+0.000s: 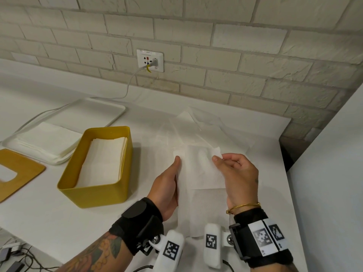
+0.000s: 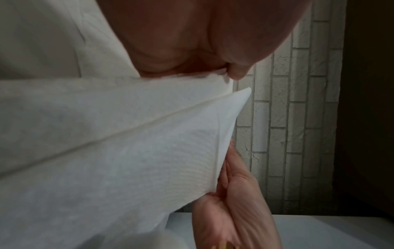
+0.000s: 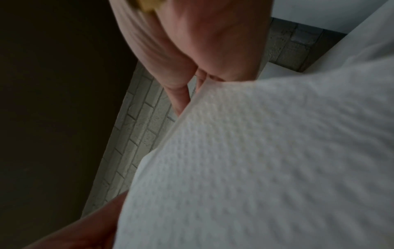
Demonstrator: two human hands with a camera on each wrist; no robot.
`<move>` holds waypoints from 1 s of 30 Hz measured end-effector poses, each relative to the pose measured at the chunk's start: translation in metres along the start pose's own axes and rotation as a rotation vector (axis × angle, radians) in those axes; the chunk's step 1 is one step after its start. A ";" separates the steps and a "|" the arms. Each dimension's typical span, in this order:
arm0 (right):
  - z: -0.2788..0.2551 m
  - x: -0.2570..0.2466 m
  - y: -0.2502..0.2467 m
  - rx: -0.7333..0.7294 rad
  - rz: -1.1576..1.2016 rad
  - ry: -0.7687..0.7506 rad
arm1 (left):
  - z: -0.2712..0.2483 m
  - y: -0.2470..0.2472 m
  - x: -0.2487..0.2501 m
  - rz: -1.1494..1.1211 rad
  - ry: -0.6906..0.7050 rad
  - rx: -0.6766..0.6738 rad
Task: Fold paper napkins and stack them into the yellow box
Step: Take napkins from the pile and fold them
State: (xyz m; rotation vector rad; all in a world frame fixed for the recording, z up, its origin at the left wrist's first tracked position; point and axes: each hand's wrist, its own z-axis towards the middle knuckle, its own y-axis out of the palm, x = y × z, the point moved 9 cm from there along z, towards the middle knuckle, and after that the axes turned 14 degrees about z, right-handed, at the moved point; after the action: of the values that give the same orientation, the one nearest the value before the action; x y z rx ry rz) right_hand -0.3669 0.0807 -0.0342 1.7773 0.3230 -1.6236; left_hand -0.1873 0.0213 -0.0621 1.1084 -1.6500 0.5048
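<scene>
Napkin (image 1: 198,173) edges pinched between left hand (image 1: 167,187) and right hand (image 1: 235,173)

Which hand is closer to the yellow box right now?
Left. The left hand holds the napkin just right of the yellow box; the right hand pinches the napkin's far side.

My left hand (image 1: 167,185) and right hand (image 1: 235,177) pinch a white paper napkin (image 1: 198,169) by its top corners, held above the white counter (image 1: 49,218); yellow box (image 1: 94,191) at 9 o'clock, folded napkins (image 1: 102,161) stacked inside; white tray (image 1: 110,112) of napkins at 10 o'clock; wooden lid (image 1: 21,169) far at 9 o'clock.
</scene>
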 end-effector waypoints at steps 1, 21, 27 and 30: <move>-0.001 0.000 0.001 -0.001 -0.001 0.000 | 0.000 0.000 0.002 0.002 0.005 0.005; -0.011 0.006 0.009 0.009 0.031 0.040 | 0.001 0.008 0.014 0.102 0.126 -0.043; -0.012 0.004 0.012 -0.053 0.021 0.065 | 0.002 0.004 0.012 0.092 0.099 -0.037; -0.010 0.005 0.010 -0.013 -0.003 0.044 | 0.002 0.007 0.011 0.108 0.098 -0.047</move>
State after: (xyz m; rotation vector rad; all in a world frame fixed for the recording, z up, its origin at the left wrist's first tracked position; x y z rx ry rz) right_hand -0.3523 0.0787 -0.0360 1.8052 0.3554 -1.5831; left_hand -0.1945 0.0190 -0.0515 0.9492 -1.6337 0.5775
